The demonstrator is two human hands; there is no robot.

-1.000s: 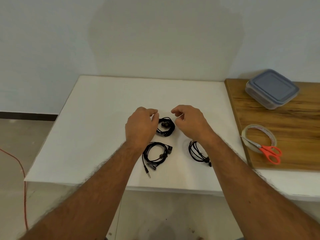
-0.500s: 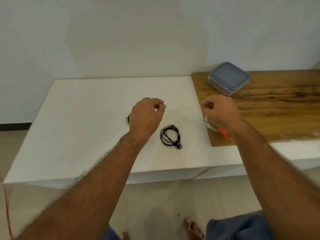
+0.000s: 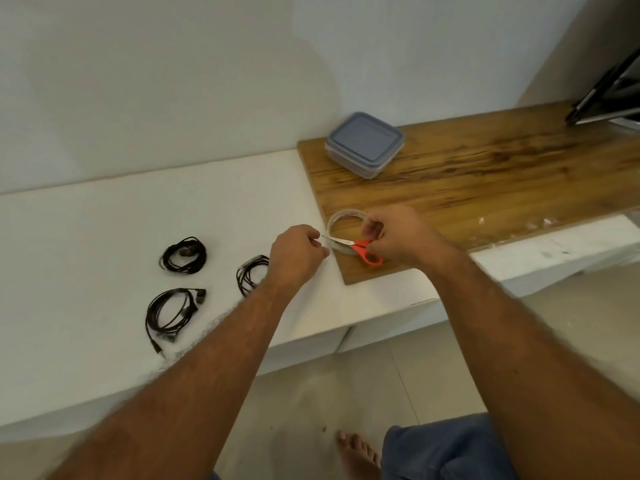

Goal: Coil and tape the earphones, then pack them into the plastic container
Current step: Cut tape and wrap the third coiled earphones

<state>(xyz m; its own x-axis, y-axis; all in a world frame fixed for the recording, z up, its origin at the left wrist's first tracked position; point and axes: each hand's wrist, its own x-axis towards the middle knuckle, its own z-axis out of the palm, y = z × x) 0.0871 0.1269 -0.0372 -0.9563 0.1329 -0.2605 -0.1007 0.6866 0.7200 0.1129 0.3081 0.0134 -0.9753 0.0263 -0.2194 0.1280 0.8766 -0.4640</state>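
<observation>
Three coiled black earphones lie on the white table point(image 3: 86, 244): one at the back point(image 3: 183, 255), one nearer me point(image 3: 171, 311), and one point(image 3: 250, 276) partly under my left forearm. The tape roll point(image 3: 338, 218) lies on the wooden board point(image 3: 485, 174), with red-handled scissors point(image 3: 367, 252) resting across it. My right hand point(image 3: 401, 233) has its fingers curled on the roll's right rim, just above the scissors' handles. My left hand point(image 3: 298, 254) hovers by the scissors' tip with fingers curled, and nothing shows in it. The plastic container point(image 3: 365, 143) stands lidded at the back of the board.
A dark flat object point(image 3: 613, 95) leans at the board's far right end. Bits of clear scrap point(image 3: 533, 225) lie along the board's front edge. Below the table's front edge are the tiled floor, my bare foot point(image 3: 356, 452) and my blue-clad knee.
My view has swung to the right. Both hands left the earphones and moved right to the tape roll and scissors. The right hand has reached the roll.
</observation>
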